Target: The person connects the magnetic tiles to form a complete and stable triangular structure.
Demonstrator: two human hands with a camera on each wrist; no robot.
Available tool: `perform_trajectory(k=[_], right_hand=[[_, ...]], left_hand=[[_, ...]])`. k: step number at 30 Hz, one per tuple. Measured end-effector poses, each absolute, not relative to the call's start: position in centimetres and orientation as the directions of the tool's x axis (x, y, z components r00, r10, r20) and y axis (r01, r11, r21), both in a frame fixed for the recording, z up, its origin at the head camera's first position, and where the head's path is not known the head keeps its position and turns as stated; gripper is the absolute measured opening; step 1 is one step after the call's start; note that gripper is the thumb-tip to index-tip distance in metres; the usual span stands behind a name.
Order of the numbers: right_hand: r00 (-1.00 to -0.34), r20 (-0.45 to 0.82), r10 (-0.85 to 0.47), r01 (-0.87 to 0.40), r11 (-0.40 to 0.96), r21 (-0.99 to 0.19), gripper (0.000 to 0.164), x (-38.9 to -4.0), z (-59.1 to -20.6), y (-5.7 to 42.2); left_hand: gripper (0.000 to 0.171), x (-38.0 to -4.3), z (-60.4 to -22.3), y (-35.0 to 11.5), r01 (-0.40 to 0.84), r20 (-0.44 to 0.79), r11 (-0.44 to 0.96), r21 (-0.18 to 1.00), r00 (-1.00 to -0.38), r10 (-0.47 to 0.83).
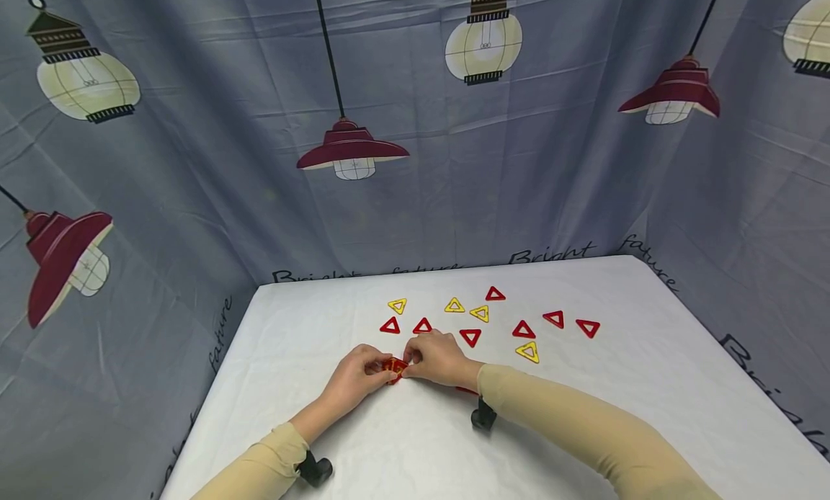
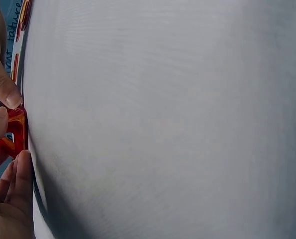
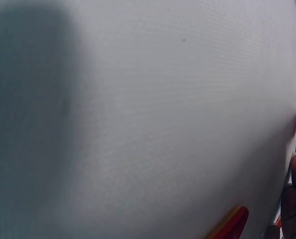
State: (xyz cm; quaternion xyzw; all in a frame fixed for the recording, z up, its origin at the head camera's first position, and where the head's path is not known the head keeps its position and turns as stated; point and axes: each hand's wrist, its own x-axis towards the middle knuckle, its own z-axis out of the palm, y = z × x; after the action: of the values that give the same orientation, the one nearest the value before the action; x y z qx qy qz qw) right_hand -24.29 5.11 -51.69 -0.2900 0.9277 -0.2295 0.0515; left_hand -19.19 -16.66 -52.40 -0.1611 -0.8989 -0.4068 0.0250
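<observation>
Red-and-yellow cluster (image 1: 394, 369), over the left half of the white desk (image 1: 389, 442) in the head view, is pinched from its left by the left hand (image 1: 354, 374) and from its right by the right hand (image 1: 441, 357), loose red triangles (image 1: 470, 332) and yellow triangles (image 1: 454, 310) lying farther off; uneven finger pressure could twist it apart. The left wrist view shows what the head view hides: the left hand's thumb and fingers on opposite edges. The right wrist view shows another red-and-yellow piece (image 3: 232, 226), probably just a sliver beside the right sleeve (image 1: 570, 406) from above, which the forearm could nudge.
</observation>
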Motion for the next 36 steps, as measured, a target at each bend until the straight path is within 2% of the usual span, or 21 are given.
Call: perform_trajectory(k=[8,19,27,36], right_hand=[[-0.824,0.047,-0.565,-0.520,0.720,-0.459,0.019,-24.40,-51.91,5.13],[-0.830,0.042,-0.556,-0.509,0.725,-0.464,0.019,-24.34,-51.83,5.03],[-0.825,0.047,-0.563,-0.512,0.711,-0.482,0.011,-24.33,-52.00,5.15],[-0.812,0.072,-0.579,-0.529,0.681,-0.506,0.012,-24.26,-51.81,5.25]], left_hand=[[0.031,-19.11,-52.09,-16.41,0.272,0.138,0.566,0.778,-0.953,0.269],[0.028,-19.24,-52.08,-16.43,0.240,0.108,0.566,0.788,-0.961,0.256],[0.037,-19.04,-52.20,-16.67,0.252,0.111,0.638,0.728,-0.961,0.253],[0.033,-18.87,-52.19,-16.89,0.276,0.134,0.638,0.719,-0.956,0.262]])
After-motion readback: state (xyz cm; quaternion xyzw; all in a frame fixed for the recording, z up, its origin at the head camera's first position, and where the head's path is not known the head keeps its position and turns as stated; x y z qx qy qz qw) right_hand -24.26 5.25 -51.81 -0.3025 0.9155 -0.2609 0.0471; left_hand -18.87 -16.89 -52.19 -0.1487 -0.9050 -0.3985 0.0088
